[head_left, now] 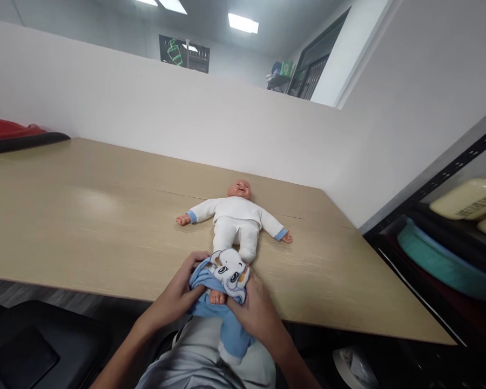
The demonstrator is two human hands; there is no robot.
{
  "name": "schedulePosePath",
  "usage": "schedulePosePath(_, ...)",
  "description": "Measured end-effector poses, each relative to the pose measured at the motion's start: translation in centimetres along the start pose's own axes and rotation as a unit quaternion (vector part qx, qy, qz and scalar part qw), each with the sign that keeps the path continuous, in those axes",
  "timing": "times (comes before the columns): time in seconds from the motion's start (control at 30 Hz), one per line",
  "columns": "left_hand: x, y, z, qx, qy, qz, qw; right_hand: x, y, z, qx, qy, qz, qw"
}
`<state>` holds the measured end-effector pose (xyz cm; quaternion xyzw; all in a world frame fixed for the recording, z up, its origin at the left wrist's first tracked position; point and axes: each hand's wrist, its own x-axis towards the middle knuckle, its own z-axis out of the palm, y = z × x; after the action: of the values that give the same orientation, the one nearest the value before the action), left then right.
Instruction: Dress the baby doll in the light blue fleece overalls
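A baby doll point(238, 219) lies on its back on the wooden table point(105, 216), head away from me and arms spread. It wears a white top with blue cuffs and white leggings. At its feet I hold a blue doll garment point(204, 278) with a white animal face on it. My left hand point(188, 286) grips the garment's left side, thumb on top. On the other side my right hand point(256, 302) is closed around the cloth. One bare doll foot point(217, 296) pokes out between my thumbs. A blue part with a white end hangs below, over my lap.
A black chair point(65, 329) stands at the lower left. On the right, a black shelf rack point(429, 178) holds a teal basin point(441, 265) and cream bottles point(467, 199). Red cloth point(12, 129) lies at the far left; a white wall point(186, 124) backs the table.
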<state>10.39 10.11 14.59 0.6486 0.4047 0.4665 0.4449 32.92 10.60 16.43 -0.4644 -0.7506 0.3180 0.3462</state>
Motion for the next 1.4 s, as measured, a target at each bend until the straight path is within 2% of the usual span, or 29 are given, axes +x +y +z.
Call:
schedulePosePath(0.2,1.7,0.5,-2.3,0.017,-0.063,-0.011,0.998,1.9,0.0,-1.6,0.015,-0.029,-0.050,0.998)
schedulePosePath(0.37,2.8,0.1,-3.3,0.056,-0.071,-0.024,0.996,3.6,1.7,-2.7,0.027,-0.030,-0.081,0.996)
schedulePosePath(0.47,3.5,0.2,-3.4,0.043,-0.077,-0.041,0.995,4.3,2.3,-3.0,0.028,-0.037,-0.090,0.995)
schedulePosePath(0.67,5.1,0.4,-3.5,-0.065,-0.124,-0.106,0.984,6.7,2.1,-4.2,0.135,-0.145,-0.085,0.976)
schedulePosePath(0.8,5.4,-0.5,-4.3,-0.080,-0.110,-0.103,0.985,7.7,1.4,-4.9,0.136,-0.209,-0.064,0.966)
schedulePosePath(0.87,5.2,-1.0,-4.9,-0.068,-0.094,-0.084,0.990,7.1,0.8,-4.9,0.120,-0.199,-0.059,0.971)
schedulePosePath(0.97,4.7,-1.2,-5.8,-0.049,-0.089,-0.061,0.993,4.9,0.0,-4.5,0.083,-0.127,-0.059,0.987)
schedulePosePath(1.07,4.5,-0.4,-7.1,-0.014,-0.103,-0.060,0.993,2.1,0.1,-4.1,0.087,-0.066,-0.009,0.994)
schedulePosePath(1.17,5.0,1.0,-9.1,0.015,-0.164,-0.076,0.983,0.0,0.8,-3.8,0.147,-0.097,0.052,0.983)
schedulePosePath(1.27,6.2,2.3,-11.8,0.033,-0.222,-0.094,0.970,-0.7,1.6,-3.3,0.180,-0.119,0.070,0.974)
schedulePosePath(1.33,7.6,2.6,-13.6,0.053,-0.215,-0.088,0.971,-0.7,2.0,-2.6,0.176,-0.104,0.073,0.976)
schedulePosePath(1.4,9.5,2.7,-14.8,0.031,-0.176,-0.063,0.982,-0.5,2.2,-2.0,0.176,-0.086,0.069,0.978)
